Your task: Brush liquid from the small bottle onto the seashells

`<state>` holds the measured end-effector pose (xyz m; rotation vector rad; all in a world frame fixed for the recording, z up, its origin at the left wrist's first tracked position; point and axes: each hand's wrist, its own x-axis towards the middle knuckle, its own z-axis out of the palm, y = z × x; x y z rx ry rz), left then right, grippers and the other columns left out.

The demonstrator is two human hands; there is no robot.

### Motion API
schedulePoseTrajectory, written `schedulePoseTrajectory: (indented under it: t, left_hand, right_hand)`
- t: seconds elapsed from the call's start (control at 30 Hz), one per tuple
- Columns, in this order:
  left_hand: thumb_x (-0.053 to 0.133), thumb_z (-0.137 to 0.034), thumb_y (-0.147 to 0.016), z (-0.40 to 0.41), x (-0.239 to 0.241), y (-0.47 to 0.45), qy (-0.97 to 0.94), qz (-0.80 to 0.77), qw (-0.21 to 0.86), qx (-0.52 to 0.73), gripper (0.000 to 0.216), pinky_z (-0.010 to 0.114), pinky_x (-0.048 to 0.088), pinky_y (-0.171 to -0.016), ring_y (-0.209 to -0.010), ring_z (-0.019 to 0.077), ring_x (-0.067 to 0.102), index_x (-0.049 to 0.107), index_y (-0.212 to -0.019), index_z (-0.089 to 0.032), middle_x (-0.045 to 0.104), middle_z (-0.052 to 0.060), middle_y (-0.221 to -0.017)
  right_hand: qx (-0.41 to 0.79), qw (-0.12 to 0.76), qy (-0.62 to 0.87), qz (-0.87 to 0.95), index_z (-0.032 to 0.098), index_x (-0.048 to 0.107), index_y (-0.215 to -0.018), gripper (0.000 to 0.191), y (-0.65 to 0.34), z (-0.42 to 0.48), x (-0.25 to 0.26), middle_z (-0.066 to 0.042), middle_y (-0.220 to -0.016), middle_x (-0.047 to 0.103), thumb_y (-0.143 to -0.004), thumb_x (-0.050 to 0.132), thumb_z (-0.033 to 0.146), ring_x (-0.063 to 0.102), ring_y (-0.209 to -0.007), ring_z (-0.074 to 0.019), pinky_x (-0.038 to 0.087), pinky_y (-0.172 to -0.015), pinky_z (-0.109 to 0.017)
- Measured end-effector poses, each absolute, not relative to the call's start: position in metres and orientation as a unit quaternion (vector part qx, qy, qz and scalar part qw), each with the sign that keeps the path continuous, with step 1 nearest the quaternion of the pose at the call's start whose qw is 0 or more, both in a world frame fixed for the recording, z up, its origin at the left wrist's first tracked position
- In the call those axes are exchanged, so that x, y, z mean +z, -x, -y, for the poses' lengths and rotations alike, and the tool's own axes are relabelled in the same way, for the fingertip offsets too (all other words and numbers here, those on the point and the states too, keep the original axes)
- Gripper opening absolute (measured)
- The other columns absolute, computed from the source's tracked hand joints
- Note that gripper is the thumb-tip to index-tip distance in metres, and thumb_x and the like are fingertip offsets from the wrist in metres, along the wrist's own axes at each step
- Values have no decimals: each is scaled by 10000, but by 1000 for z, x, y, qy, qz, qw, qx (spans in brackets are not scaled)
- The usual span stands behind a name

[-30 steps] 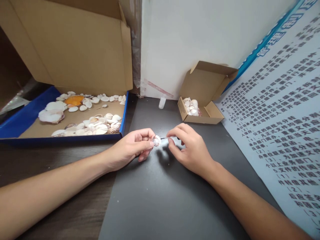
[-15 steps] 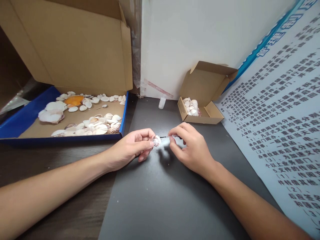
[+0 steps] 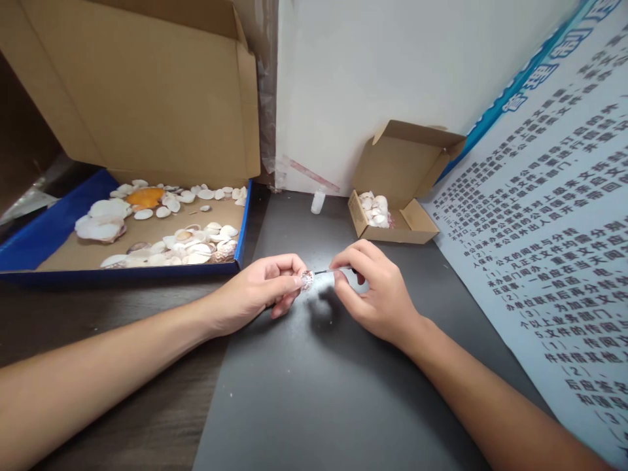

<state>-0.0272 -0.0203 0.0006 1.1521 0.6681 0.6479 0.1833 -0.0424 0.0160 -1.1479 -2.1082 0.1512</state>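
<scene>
Between thumb and fingers, my left hand (image 3: 275,282) pinches a small seashell (image 3: 307,280), white with reddish-brown speckles. My right hand (image 3: 373,281) is closed on a thin brush (image 3: 322,271) with a dark tip and a pale handle, held almost level. The brush tip points left and meets the shell's edge or lies very close to it; I cannot tell which. Both hands are held over the dark grey mat (image 3: 275,392), and most of the handle is hidden by my right fingers.
An open blue-sided cardboard box (image 3: 240,229) on the left holds many shells and a large orange shell (image 3: 146,197). A small open carton (image 3: 417,222) at the back right contains whitish shells. Near the wall stands a little translucent bottle (image 3: 318,201). A printed poster (image 3: 540,216) slants along the right.
The shell has turned slightly in my left fingers, showing more of its speckled side. The brush has tilted a little, while both hands stay nearly in place.
</scene>
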Motion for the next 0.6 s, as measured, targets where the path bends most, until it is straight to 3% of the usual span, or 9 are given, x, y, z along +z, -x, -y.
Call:
schedulePoseTrajectory:
  t: [0.1,0.3,0.5,0.6]
  left_hand:
    - [673,-365,-824,21,2,27,-524,-308,736,298,246,177,322,-456,-482,56,388,529,-804,-166,480,-59,-551]
    - [675,-360,-824,20,0,27,-519,-303,742,298,238,183,311,-451,-472,58,375,530,-810,-172,480,-60,-550]
    - [676,-351,-823,20,0,27,-515,-303,744,298,229,182,314,-452,-477,60,373,533,-803,-174,478,-59,-547]
    - [669,-349,-829,20,0,27,-514,-301,746,297,223,177,315,-455,-479,58,380,534,-813,-172,482,-58,-551]
  right_hand:
    - [76,379,408,827,193,618,-868,106,-182,44,15,-25,-819,585,-851,538,126,538,-740,-149,442,-660,-283]
    - [53,321,457,828,199,602,-818,98,-182,45,16,-33,-812,580,-819,529,133,537,-764,-177,442,-691,-318]
    - [81,372,421,823,209,595,-832,110,-181,46,18,-20,-792,579,-840,513,135,534,-733,-161,436,-658,-295]
    - [66,339,439,829,205,605,-838,103,-181,46,17,-32,-814,587,-843,519,148,546,-766,-176,446,-684,-311]
